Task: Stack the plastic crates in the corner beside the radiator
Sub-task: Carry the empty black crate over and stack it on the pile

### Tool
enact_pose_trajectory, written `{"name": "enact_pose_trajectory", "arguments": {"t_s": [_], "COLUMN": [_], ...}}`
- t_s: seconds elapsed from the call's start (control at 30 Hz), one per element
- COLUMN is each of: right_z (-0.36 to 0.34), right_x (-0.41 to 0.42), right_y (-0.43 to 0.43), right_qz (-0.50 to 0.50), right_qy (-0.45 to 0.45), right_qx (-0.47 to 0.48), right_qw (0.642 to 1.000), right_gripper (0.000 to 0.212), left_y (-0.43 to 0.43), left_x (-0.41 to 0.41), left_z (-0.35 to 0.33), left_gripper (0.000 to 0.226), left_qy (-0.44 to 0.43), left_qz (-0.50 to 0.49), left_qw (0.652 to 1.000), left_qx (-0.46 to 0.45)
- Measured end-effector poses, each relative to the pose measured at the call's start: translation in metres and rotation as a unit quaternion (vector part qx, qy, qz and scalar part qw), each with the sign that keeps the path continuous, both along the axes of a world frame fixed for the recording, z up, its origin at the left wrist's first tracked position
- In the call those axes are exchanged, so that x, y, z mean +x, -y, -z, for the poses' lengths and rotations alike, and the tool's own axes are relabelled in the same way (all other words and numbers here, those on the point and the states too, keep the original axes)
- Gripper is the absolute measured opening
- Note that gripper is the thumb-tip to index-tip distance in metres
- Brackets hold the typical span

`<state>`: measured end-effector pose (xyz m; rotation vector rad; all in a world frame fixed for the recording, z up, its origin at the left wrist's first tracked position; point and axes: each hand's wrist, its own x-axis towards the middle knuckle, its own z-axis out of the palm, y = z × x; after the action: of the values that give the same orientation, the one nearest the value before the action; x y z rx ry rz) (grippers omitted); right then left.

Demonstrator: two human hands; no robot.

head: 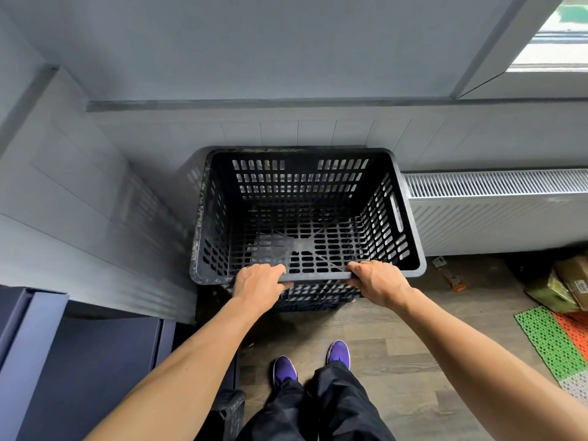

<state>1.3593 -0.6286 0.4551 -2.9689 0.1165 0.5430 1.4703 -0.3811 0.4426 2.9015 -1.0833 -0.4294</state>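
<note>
A black slotted plastic crate (305, 192) stands in the corner, its far side against the panelled wall and its right side beside the white radiator (496, 205). It rests on top of another dark crate (315, 297), of which only a strip shows below the near rim. My left hand (259, 286) and my right hand (377, 281) both grip the top crate's near rim, fingers curled over the edge. The top crate is empty inside.
A dark blue cabinet (79, 361) stands at the left. Another black crate's corner (234, 409) shows by my left leg. Cardboard boxes (572, 281) and green and orange mesh mats (553, 338) lie on the wooden floor at the right. My feet stand behind the stack.
</note>
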Motion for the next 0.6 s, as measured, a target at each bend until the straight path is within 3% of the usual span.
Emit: {"name": "enact_pose_trajectory", "arguments": {"t_s": [0.13, 0.37, 0.6], "right_z": [0.005, 0.005, 0.008], "right_x": [0.000, 0.000, 0.001], "right_y": [0.002, 0.004, 0.005], "right_qz": [-0.007, 0.009, 0.004], "right_qy": [0.011, 0.004, 0.031], "right_qx": [-0.002, 0.002, -0.011], "right_qw": [1.000, 1.000, 0.999], "right_gripper": [0.029, 0.029, 0.028], "left_y": [0.007, 0.023, 0.025], "left_x": [-0.003, -0.006, -0.002], "left_z": [0.003, 0.003, 0.001], "left_gripper": [0.044, 0.016, 0.025], "left_qy": [0.043, -0.003, -0.010], "left_qz": [-0.002, 0.021, 0.036], "left_qw": [0.999, 0.999, 0.999], "left_qx": [0.004, -0.025, -0.010]}}
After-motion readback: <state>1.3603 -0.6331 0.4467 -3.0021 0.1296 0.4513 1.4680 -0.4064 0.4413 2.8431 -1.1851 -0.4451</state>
